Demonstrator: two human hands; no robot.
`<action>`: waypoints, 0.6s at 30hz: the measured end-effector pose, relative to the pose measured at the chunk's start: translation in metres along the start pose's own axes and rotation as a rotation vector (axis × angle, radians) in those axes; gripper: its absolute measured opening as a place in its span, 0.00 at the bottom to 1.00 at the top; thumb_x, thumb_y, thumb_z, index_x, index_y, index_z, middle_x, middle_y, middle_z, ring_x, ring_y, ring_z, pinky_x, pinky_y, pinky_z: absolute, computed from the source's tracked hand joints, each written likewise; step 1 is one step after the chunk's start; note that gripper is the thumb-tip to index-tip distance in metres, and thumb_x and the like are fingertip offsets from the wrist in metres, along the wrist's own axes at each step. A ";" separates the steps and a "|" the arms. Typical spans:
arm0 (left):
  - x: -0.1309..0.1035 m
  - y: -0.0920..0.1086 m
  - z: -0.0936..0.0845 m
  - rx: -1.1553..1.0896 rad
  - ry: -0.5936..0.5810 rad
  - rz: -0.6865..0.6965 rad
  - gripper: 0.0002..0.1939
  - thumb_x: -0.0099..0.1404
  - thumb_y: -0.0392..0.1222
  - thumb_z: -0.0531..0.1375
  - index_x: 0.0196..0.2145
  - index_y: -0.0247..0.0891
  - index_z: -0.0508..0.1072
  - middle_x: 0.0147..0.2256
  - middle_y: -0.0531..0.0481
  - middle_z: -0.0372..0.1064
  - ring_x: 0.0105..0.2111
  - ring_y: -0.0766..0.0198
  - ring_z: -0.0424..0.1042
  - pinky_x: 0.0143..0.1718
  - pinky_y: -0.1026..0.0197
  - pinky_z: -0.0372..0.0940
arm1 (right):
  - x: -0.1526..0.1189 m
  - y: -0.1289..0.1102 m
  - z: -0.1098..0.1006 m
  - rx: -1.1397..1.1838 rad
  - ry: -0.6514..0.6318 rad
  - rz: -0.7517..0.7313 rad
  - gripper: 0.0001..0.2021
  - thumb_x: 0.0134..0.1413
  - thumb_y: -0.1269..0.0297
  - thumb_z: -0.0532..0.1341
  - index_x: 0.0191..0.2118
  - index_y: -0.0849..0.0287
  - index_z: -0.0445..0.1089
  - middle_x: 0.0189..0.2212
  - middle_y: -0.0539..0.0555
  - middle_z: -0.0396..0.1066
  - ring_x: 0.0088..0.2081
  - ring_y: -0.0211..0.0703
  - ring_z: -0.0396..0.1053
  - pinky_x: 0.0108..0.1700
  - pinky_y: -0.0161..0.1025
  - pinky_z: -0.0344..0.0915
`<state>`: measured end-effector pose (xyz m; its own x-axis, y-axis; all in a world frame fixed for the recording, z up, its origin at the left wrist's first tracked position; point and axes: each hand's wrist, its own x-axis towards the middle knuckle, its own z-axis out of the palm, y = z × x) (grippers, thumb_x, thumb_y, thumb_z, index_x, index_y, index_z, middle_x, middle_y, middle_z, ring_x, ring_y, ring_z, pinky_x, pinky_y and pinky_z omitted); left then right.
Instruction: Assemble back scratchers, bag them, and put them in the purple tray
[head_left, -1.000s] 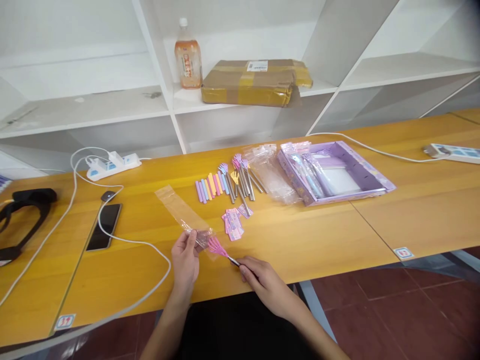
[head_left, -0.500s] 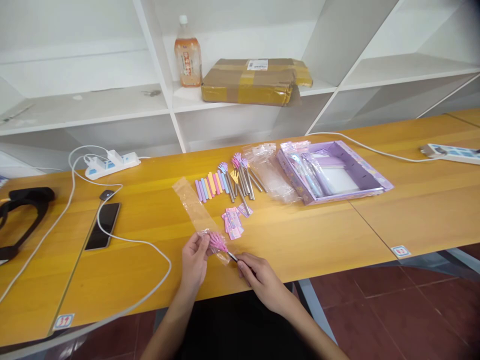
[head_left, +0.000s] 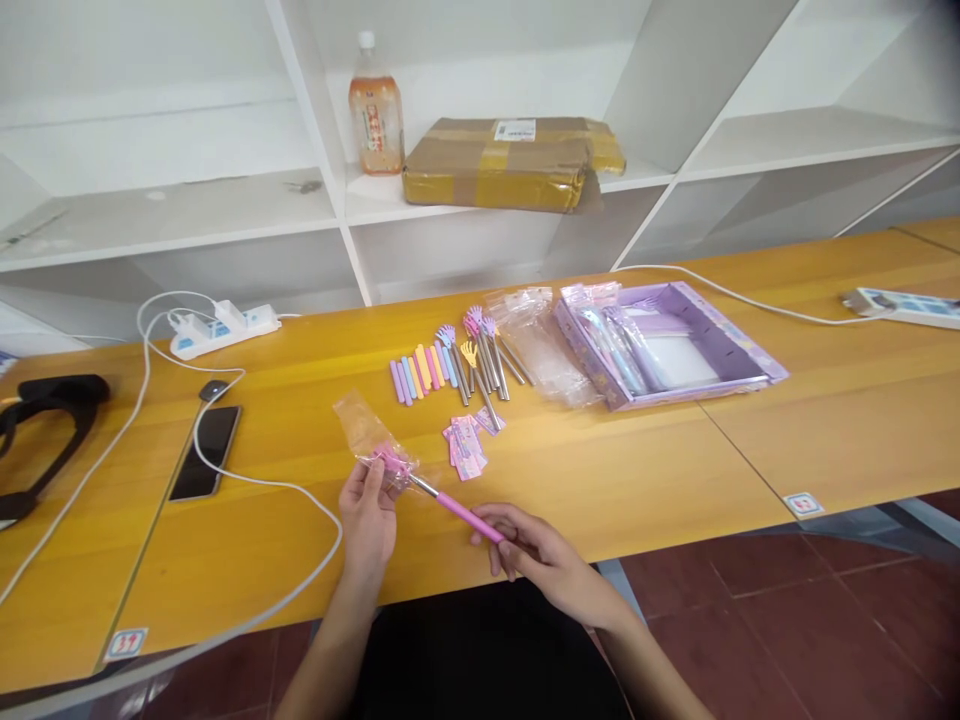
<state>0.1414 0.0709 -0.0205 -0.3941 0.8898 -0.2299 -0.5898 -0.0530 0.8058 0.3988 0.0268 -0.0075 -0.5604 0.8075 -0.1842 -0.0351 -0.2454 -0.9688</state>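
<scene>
My left hand (head_left: pixel 369 515) pinches a clear plastic bag (head_left: pixel 358 422) around the head of a pink hand-shaped scratcher (head_left: pixel 463 513). The scratcher's metal rod sticks out of the bag toward the right. My right hand (head_left: pixel 536 550) grips the end of its pink handle. Beyond the hands lie a row of coloured tubes (head_left: pixel 421 372), several metal rods with hand-shaped heads (head_left: pixel 487 350) and a small pile of pink cards (head_left: pixel 466 447).
Empty clear bags (head_left: pixel 551 350) lie beside a purple box (head_left: pixel 694 393) holding bagged items. At the left are a phone (head_left: pixel 206 452), a white cable (head_left: pixel 300 487) and a power strip (head_left: pixel 225 330). A shelf behind bears a bottle (head_left: pixel 376 120) and a taped carton (head_left: pixel 495 165).
My left hand has moved left with the bag and the scratcher's head. My right hand has shifted right and slightly nearer, and the pink handle now shows between the hands.
</scene>
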 end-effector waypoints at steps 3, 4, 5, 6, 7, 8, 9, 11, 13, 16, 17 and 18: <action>-0.001 -0.001 0.000 -0.003 -0.011 -0.028 0.17 0.59 0.49 0.77 0.37 0.36 0.80 0.32 0.51 0.79 0.31 0.67 0.79 0.37 0.65 0.75 | 0.000 -0.003 -0.002 0.012 -0.032 0.024 0.22 0.74 0.50 0.61 0.66 0.50 0.69 0.52 0.58 0.77 0.38 0.40 0.74 0.42 0.40 0.72; -0.003 -0.003 0.000 0.003 -0.018 -0.042 0.17 0.59 0.50 0.77 0.37 0.36 0.80 0.33 0.50 0.79 0.32 0.65 0.80 0.37 0.64 0.76 | 0.000 -0.003 -0.002 0.021 -0.040 0.039 0.22 0.73 0.51 0.62 0.66 0.50 0.69 0.53 0.59 0.77 0.37 0.40 0.74 0.42 0.40 0.72; -0.005 -0.004 0.001 0.010 -0.024 -0.055 0.18 0.59 0.51 0.77 0.38 0.36 0.80 0.33 0.50 0.80 0.33 0.64 0.80 0.38 0.63 0.76 | 0.001 -0.003 -0.002 0.036 -0.049 0.053 0.22 0.72 0.51 0.63 0.66 0.50 0.70 0.54 0.59 0.78 0.37 0.39 0.75 0.42 0.40 0.73; -0.008 -0.005 0.003 0.017 -0.030 -0.067 0.19 0.59 0.51 0.78 0.39 0.36 0.80 0.34 0.49 0.80 0.33 0.64 0.80 0.38 0.63 0.76 | 0.002 -0.002 -0.001 0.057 -0.052 0.062 0.22 0.71 0.51 0.64 0.65 0.51 0.71 0.54 0.59 0.78 0.36 0.39 0.75 0.41 0.40 0.73; -0.011 -0.006 0.004 0.027 -0.043 -0.081 0.19 0.58 0.51 0.78 0.39 0.36 0.80 0.34 0.49 0.81 0.33 0.64 0.80 0.37 0.63 0.76 | 0.003 -0.001 -0.001 0.081 -0.048 0.065 0.22 0.70 0.51 0.65 0.64 0.51 0.71 0.53 0.59 0.79 0.35 0.39 0.76 0.40 0.40 0.73; -0.014 -0.008 0.006 0.042 -0.064 -0.096 0.19 0.58 0.51 0.78 0.39 0.37 0.79 0.34 0.49 0.81 0.33 0.63 0.80 0.36 0.63 0.76 | 0.004 0.000 0.000 0.102 -0.036 0.063 0.22 0.68 0.51 0.67 0.63 0.52 0.72 0.51 0.58 0.79 0.33 0.38 0.76 0.39 0.40 0.74; -0.017 -0.009 0.008 0.061 -0.093 -0.111 0.19 0.59 0.52 0.77 0.38 0.37 0.78 0.34 0.48 0.81 0.33 0.63 0.81 0.35 0.62 0.76 | 0.005 0.002 0.001 0.118 -0.021 0.059 0.22 0.67 0.52 0.68 0.62 0.52 0.73 0.49 0.57 0.80 0.32 0.38 0.75 0.38 0.40 0.74; -0.023 -0.010 0.011 0.103 -0.159 -0.139 0.19 0.61 0.53 0.76 0.37 0.37 0.77 0.35 0.47 0.81 0.34 0.61 0.81 0.35 0.62 0.76 | 0.007 0.008 0.003 0.124 0.019 0.046 0.23 0.63 0.52 0.71 0.59 0.53 0.73 0.43 0.54 0.80 0.30 0.38 0.74 0.36 0.40 0.74; -0.029 -0.013 0.014 0.134 -0.216 -0.162 0.19 0.63 0.53 0.75 0.38 0.37 0.76 0.37 0.46 0.81 0.35 0.59 0.82 0.36 0.60 0.76 | 0.009 0.014 0.004 0.082 0.081 0.017 0.23 0.61 0.53 0.73 0.58 0.53 0.73 0.38 0.51 0.79 0.30 0.39 0.74 0.36 0.40 0.74; -0.035 -0.018 0.016 0.163 -0.269 -0.196 0.19 0.63 0.53 0.74 0.39 0.37 0.76 0.36 0.46 0.81 0.35 0.58 0.82 0.36 0.59 0.76 | 0.013 0.020 0.004 -0.062 0.210 -0.081 0.23 0.60 0.52 0.75 0.56 0.53 0.74 0.34 0.50 0.76 0.34 0.42 0.75 0.39 0.41 0.73; -0.037 -0.020 0.016 0.172 -0.283 -0.209 0.19 0.63 0.54 0.74 0.40 0.37 0.76 0.36 0.46 0.81 0.35 0.58 0.82 0.37 0.59 0.76 | 0.014 0.021 0.003 -0.118 0.246 -0.109 0.23 0.60 0.51 0.74 0.56 0.53 0.74 0.34 0.50 0.76 0.35 0.43 0.75 0.40 0.41 0.72; -0.038 -0.022 0.015 0.183 -0.297 -0.223 0.20 0.63 0.54 0.74 0.40 0.37 0.76 0.37 0.45 0.81 0.35 0.58 0.82 0.37 0.58 0.77 | 0.015 0.021 0.003 -0.168 0.275 -0.129 0.24 0.60 0.50 0.74 0.56 0.54 0.74 0.34 0.50 0.76 0.35 0.43 0.74 0.41 0.41 0.71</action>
<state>0.1799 0.0446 -0.0209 -0.0343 0.9640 -0.2637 -0.4921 0.2134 0.8440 0.3869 0.0321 -0.0305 -0.3158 0.9459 -0.0740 0.0582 -0.0586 -0.9966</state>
